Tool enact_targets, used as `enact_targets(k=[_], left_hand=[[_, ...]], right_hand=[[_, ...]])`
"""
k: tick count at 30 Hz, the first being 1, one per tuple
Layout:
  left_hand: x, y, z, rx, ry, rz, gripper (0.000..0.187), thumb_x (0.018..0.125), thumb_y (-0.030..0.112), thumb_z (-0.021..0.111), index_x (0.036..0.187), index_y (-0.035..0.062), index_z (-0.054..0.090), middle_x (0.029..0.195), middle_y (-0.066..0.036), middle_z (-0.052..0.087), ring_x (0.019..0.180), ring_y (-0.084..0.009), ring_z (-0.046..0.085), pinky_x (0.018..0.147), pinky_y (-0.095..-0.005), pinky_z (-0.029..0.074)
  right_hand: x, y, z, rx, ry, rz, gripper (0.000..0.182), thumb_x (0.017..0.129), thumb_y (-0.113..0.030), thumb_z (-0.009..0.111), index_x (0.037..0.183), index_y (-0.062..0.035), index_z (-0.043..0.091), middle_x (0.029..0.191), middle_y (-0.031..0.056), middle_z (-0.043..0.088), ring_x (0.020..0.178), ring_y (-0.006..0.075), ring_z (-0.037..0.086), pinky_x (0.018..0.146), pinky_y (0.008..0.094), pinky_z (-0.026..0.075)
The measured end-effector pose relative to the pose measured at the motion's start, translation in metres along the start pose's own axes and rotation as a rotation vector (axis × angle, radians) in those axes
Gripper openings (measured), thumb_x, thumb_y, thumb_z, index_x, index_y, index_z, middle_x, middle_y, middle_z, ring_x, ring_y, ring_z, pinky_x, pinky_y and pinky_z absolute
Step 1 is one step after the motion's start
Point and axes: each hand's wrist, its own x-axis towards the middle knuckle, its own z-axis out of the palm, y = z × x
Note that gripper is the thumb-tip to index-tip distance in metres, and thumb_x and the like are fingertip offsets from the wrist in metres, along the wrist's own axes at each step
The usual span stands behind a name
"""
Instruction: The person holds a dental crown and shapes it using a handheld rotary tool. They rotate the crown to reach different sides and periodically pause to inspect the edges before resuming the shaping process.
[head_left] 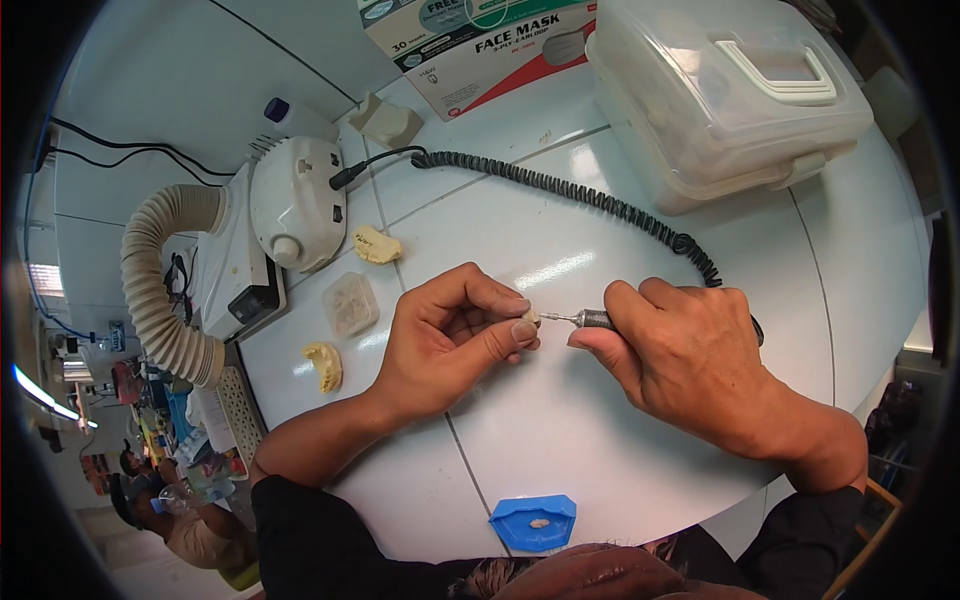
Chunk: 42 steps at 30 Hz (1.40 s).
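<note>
My left hand (450,335) pinches a small pale tooth-coloured piece (531,318) between thumb and fingertips, which partly hide it. Wrapped in my right hand (690,360) is a rotary handpiece (594,319), its thin metal bur (560,316) pointing left at the piece; whether the tip touches cannot be made out. A black coiled cord (560,182) runs from behind the right hand to a white control unit (298,200). Near my body, a blue tray (505,516) holds a small pale bit (540,523).
Left of my hands are two yellowish dental casts, one upper (377,245) and one lower (323,366), with a small clear box (350,304) between. A ribbed hose (145,250) curves at left. A face mask box (500,60) and lidded plastic case (690,110) stand behind. Another person (200,535) sits far left.
</note>
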Motion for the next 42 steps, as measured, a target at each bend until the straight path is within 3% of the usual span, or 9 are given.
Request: enact_targets(k=[42], left_hand=[[0.0031,0.0058,-0.0017,0.023,-0.077,-0.058,0.008,0.107,0.0,0.073,0.113,-0.0028,0.067,0.113,-0.016,0.074,0.096,-0.0167,0.077,0.08,-0.0281,0.064]], right_hand=[[0.0001,-0.0016,0.001,-0.074,-0.055,-0.028,0.048,0.105,-0.048,0.075,0.082,-0.008,0.063,0.062,0.0047,0.057,0.046,0.024,0.058,0.042,0.0398,0.04]])
